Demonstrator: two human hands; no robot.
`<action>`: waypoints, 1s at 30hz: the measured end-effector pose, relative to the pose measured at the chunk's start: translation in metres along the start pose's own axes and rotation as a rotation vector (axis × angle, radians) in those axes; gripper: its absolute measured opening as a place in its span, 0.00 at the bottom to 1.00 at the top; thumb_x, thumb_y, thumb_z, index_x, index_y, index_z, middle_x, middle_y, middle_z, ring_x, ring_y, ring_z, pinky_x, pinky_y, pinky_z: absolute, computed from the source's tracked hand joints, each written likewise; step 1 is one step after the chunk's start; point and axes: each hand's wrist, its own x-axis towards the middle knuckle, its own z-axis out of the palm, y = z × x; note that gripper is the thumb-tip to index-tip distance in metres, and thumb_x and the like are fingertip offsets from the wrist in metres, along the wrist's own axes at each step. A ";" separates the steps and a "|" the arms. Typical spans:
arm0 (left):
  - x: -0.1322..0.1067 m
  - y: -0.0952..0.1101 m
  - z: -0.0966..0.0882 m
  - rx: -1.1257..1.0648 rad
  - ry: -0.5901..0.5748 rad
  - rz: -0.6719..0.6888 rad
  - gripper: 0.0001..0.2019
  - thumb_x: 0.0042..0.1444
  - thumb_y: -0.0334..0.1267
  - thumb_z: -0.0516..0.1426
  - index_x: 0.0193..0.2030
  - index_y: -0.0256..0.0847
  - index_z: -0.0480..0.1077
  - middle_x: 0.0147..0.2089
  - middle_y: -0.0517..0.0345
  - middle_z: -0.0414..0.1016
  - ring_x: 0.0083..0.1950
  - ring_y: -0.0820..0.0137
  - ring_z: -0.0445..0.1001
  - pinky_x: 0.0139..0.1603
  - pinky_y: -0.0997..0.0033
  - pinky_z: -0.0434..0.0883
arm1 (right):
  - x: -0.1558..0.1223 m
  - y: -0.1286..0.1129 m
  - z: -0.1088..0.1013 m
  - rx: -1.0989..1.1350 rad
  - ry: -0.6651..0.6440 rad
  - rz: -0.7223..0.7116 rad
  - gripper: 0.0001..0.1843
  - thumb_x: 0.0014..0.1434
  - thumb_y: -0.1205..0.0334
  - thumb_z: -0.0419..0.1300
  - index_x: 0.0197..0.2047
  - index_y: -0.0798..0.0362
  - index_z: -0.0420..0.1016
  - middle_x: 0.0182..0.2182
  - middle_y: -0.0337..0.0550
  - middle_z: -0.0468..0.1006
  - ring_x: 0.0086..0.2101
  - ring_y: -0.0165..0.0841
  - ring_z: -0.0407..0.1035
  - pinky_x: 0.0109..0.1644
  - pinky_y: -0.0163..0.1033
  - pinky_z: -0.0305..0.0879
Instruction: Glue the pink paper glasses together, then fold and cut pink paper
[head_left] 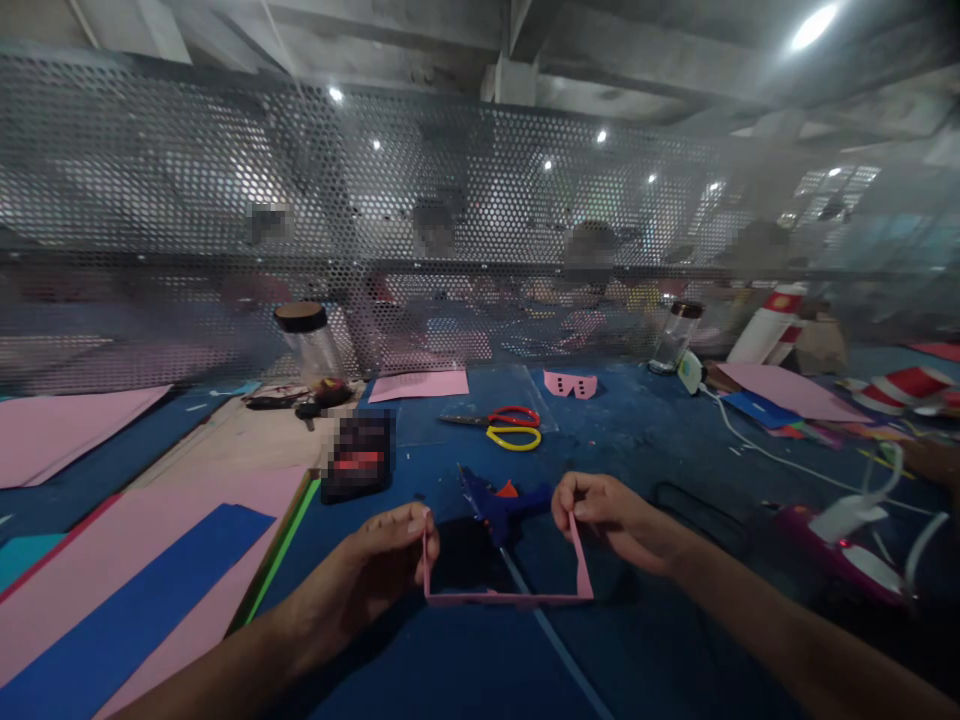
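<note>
Head view: glue gun behind pink strip

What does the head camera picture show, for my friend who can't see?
The left hand and right hand each pinch one end of a pink paper strip, bent into a U over a blue table. A blue glue gun lies behind it, scissors farther back.

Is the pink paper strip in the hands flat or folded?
Folded: the pink strip runs level, then both ends turn upward, one pinched in the left hand, the other in the right hand.
</note>
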 end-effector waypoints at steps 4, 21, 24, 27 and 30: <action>-0.001 0.002 0.002 0.003 -0.003 -0.001 0.08 0.61 0.37 0.63 0.31 0.37 0.75 0.31 0.56 0.73 0.29 0.74 0.68 0.33 0.76 0.67 | 0.000 0.001 0.002 -0.003 -0.008 -0.027 0.08 0.54 0.63 0.67 0.35 0.55 0.74 0.33 0.44 0.79 0.31 0.30 0.69 0.35 0.33 0.60; 0.002 0.001 0.000 -0.035 -0.004 -0.020 0.07 0.60 0.37 0.64 0.32 0.37 0.75 0.31 0.57 0.73 0.28 0.74 0.69 0.33 0.75 0.67 | 0.001 0.002 0.005 -0.070 0.007 -0.008 0.06 0.56 0.62 0.64 0.35 0.54 0.72 0.32 0.44 0.80 0.31 0.32 0.71 0.35 0.34 0.59; 0.002 0.003 0.002 -0.034 0.007 -0.030 0.08 0.59 0.37 0.65 0.31 0.37 0.75 0.30 0.57 0.73 0.28 0.74 0.69 0.32 0.75 0.67 | 0.000 -0.001 0.008 -0.075 0.014 -0.004 0.06 0.56 0.62 0.64 0.35 0.54 0.72 0.32 0.44 0.80 0.30 0.32 0.71 0.35 0.35 0.60; 0.001 0.003 0.000 -0.039 0.008 -0.024 0.07 0.61 0.35 0.63 0.32 0.37 0.76 0.31 0.57 0.74 0.29 0.74 0.69 0.33 0.75 0.68 | 0.001 -0.002 0.008 -0.080 0.023 -0.001 0.06 0.56 0.62 0.64 0.35 0.54 0.72 0.32 0.44 0.81 0.30 0.31 0.71 0.35 0.35 0.59; 0.000 0.001 -0.002 -0.042 -0.001 -0.021 0.06 0.63 0.34 0.61 0.34 0.37 0.76 0.32 0.57 0.74 0.30 0.74 0.70 0.34 0.75 0.68 | 0.001 -0.001 0.008 -0.078 0.027 0.003 0.06 0.56 0.62 0.64 0.34 0.54 0.71 0.32 0.44 0.81 0.30 0.32 0.71 0.34 0.35 0.59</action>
